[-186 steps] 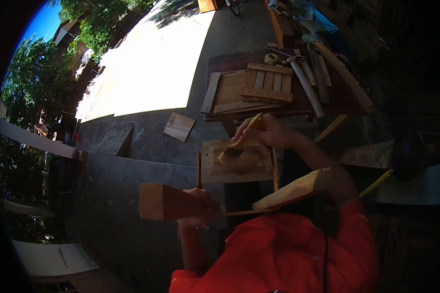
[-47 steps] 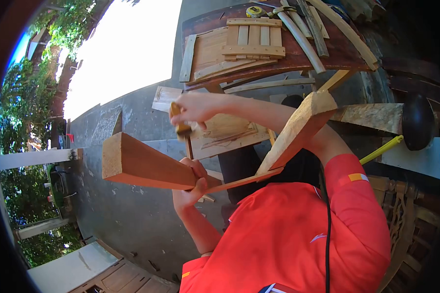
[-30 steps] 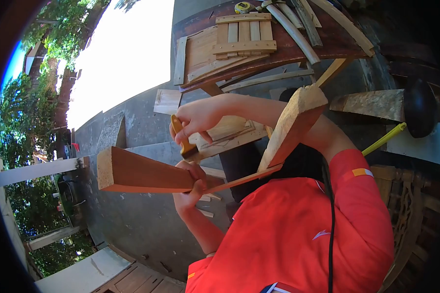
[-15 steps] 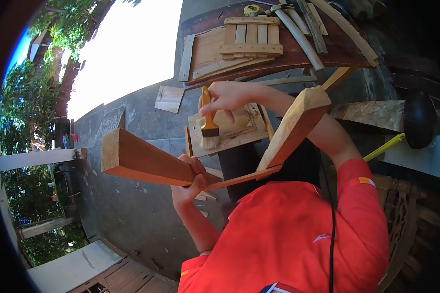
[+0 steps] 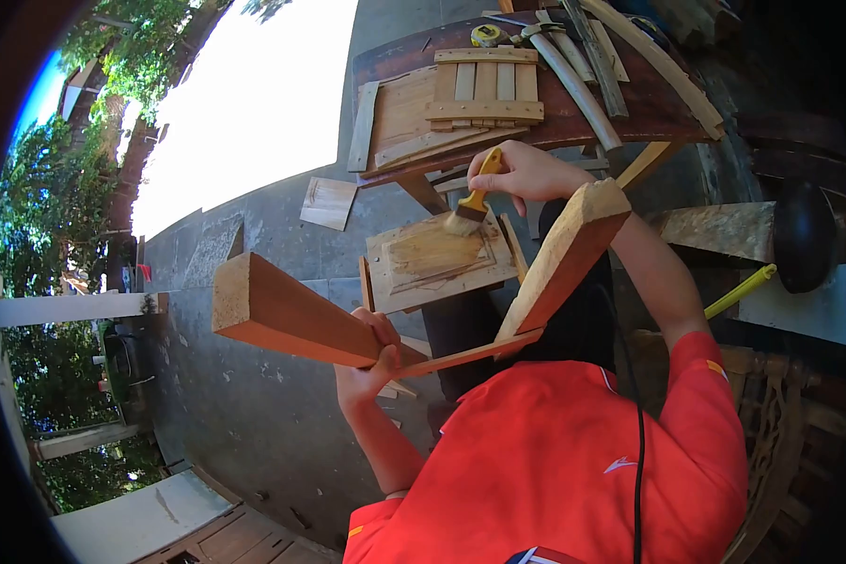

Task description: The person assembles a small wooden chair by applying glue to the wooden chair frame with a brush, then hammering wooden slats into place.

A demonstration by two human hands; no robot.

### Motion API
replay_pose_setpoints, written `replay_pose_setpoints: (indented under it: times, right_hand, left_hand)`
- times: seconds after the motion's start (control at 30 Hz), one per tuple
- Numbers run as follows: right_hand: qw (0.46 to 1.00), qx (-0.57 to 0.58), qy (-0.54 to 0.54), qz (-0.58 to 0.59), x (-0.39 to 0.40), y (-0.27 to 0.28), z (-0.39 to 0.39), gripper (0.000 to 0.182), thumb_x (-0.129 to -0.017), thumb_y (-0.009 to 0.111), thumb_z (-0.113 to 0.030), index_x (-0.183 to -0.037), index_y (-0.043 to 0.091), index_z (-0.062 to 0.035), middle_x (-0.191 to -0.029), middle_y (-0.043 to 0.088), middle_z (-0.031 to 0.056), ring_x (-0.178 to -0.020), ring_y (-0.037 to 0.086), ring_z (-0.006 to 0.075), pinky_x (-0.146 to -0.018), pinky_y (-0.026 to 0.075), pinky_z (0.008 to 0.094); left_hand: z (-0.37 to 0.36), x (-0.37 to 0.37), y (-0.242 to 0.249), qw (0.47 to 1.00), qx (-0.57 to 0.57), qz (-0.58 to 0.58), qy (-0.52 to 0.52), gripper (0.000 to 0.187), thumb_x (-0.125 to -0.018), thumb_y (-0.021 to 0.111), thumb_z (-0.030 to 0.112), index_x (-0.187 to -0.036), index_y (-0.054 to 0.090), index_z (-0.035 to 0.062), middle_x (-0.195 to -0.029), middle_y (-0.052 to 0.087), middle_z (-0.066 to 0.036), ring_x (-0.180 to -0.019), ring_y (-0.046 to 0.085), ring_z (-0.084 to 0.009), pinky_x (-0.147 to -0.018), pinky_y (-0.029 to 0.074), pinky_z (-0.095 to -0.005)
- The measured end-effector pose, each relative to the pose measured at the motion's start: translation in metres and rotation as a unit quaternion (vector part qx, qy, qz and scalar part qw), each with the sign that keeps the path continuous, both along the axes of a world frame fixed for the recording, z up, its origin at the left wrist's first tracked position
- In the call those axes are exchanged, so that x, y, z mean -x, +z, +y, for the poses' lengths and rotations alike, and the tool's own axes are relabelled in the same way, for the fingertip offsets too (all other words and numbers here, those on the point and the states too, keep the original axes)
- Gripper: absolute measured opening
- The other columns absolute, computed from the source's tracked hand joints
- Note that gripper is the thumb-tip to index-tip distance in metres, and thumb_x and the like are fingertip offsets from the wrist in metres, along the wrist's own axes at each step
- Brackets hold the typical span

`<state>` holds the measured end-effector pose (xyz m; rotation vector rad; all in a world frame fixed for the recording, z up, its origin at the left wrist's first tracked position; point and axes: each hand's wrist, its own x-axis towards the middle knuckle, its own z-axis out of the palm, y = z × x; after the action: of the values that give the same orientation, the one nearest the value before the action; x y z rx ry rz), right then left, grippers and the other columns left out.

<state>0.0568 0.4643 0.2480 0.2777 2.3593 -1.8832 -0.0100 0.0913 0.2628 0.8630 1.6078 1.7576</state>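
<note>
My left hand (image 5: pixel 370 355) is wrapped round a thick, tapered wooden leg (image 5: pixel 287 308) whose sawn end points up toward me. A thin wooden rail (image 5: pixel 465 355) joins this leg to a second wooden leg (image 5: pixel 564 263) on the right. Beyond them lies a wooden panel (image 5: pixel 399 291) with a raised rectangular middle, part of it darker brown. My right hand (image 5: pixel 536 173) is closed on the yellow handle of a paintbrush (image 5: pixel 472 205). Its pale bristles point down at the panel's far right part and seem to touch it.
A dark red table (image 5: pixel 649 103) behind carries a slatted wooden piece (image 5: pixel 486 86), a tape measure (image 5: pixel 486 36), a hammer (image 5: pixel 573 85) and loose strips. One small board (image 5: pixel 329 203) lies on the grey floor. A black cable (image 5: pixel 640 451) hangs over my red shirt.
My right hand has moved the paintbrush right and away from me across the panel, uncovering its middle. My left hand keeps its hold on the leg; the view has shifted slightly.
</note>
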Motion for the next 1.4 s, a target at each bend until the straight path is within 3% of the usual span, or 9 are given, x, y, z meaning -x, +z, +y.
replay_pose_setpoints:
  times: [0.13,0.27,0.37,0.6,0.83,0.93,1.07,1.17,1.4]
  right_hand:
    - [0.990,0.007,0.138,-0.006,-0.025,0.025,-0.006,0.026,-0.102,0.065,-0.028,-0.110,0.068,-0.0042,-0.092,0.068,0.0061,-0.048,0.055,0.0080,-0.045,0.046,0.0222]
    - [0.995,-0.103,0.006,0.019,-0.027,0.008,0.010,0.022,-0.101,0.067,-0.027,-0.104,0.069,-0.0047,-0.089,0.068,0.0041,-0.056,0.058,0.0074,-0.052,0.046,0.0240]
    - [0.987,-0.031,0.139,0.070,-0.039,0.002,0.011,0.022,-0.100,0.068,-0.026,-0.100,0.071,-0.0039,-0.087,0.068,0.0016,-0.071,0.059,0.0074,-0.064,0.047,0.0257]
    - [0.996,0.006,0.090,-0.022,-0.067,-0.033,0.051,0.020,-0.095,0.072,-0.023,-0.102,0.072,-0.0038,-0.089,0.070,0.0018,-0.082,0.062,0.0079,-0.074,0.049,0.0273]
    - [0.984,0.180,0.015,-0.002,-0.084,-0.035,0.007,0.018,-0.101,0.065,-0.019,-0.107,0.068,-0.0027,-0.097,0.071,0.0062,-0.044,0.054,0.0088,-0.041,0.042,0.0207]
    - [0.985,0.114,-0.116,0.060,-0.073,-0.064,-0.004,0.020,-0.103,0.063,-0.022,-0.107,0.068,-0.0026,-0.095,0.070,0.0061,-0.045,0.053,0.0061,-0.042,0.042,0.0208]
    - [0.974,0.220,0.003,0.047,-0.076,-0.063,-0.024,0.022,-0.104,0.063,-0.024,-0.109,0.068,-0.0036,-0.097,0.071,0.0048,-0.045,0.053,0.0059,-0.044,0.042,0.0204]
    - [0.974,0.188,-0.102,0.076,-0.063,-0.099,-0.023,0.022,-0.104,0.062,-0.024,-0.108,0.069,-0.0038,-0.097,0.071,0.0052,-0.045,0.053,0.0063,-0.043,0.042,0.0205]
    - [0.974,0.213,-0.049,0.050,-0.063,-0.090,-0.031,0.023,-0.105,0.061,-0.026,-0.107,0.069,-0.0046,-0.101,0.071,0.0057,-0.044,0.051,0.0052,-0.042,0.040,0.0210]
  left_hand:
    - [0.005,0.003,0.000,1.000,-0.006,0.011,0.002,0.025,-0.077,0.070,0.004,-0.087,0.048,0.0050,-0.073,0.053,-0.006,-0.063,0.051,-0.0119,-0.055,0.042,-0.0267]
    - [0.007,0.000,0.005,1.000,0.005,0.002,0.012,0.025,-0.075,0.070,0.003,-0.087,0.048,0.0047,-0.073,0.054,-0.006,-0.063,0.050,-0.0118,-0.056,0.041,-0.0268]
    - [0.007,0.001,0.001,1.000,-0.002,0.013,0.013,0.025,-0.075,0.071,0.004,-0.086,0.049,0.0051,-0.073,0.054,-0.006,-0.063,0.050,-0.0116,-0.056,0.040,-0.0268]
    - [0.002,0.003,0.000,1.000,-0.004,0.005,0.013,0.028,-0.077,0.075,0.009,-0.085,0.048,0.0058,-0.073,0.053,-0.005,-0.064,0.049,-0.0114,-0.056,0.039,-0.0265]
    - [-0.027,0.023,-0.022,0.996,-0.055,-0.044,0.046,0.037,-0.082,0.077,0.020,-0.089,0.043,0.0077,-0.068,0.047,-0.005,-0.060,0.046,-0.0144,-0.055,0.039,-0.0279]
    - [-0.047,0.031,-0.038,0.992,-0.083,-0.077,0.064,0.033,-0.083,0.073,0.019,-0.087,0.041,0.0103,-0.066,0.043,-0.003,-0.058,0.042,-0.0149,-0.057,0.039,-0.0308]
    - [-0.067,0.039,-0.054,0.985,-0.099,-0.116,0.082,0.029,-0.083,0.069,0.017,-0.087,0.041,0.0113,-0.067,0.043,-0.002,-0.059,0.042,-0.0145,-0.061,0.039,-0.0310]
    - [-0.074,0.044,-0.061,0.983,-0.103,-0.130,0.083,0.028,-0.085,0.069,0.017,-0.087,0.041,0.0121,-0.068,0.043,-0.002,-0.061,0.043,-0.0145,-0.062,0.039,-0.0313]
    - [-0.077,0.050,-0.071,0.980,-0.102,-0.143,0.092,0.028,-0.093,0.068,0.019,-0.088,0.041,0.0137,-0.068,0.042,-0.001,-0.062,0.044,-0.0145,-0.062,0.039,-0.0315]
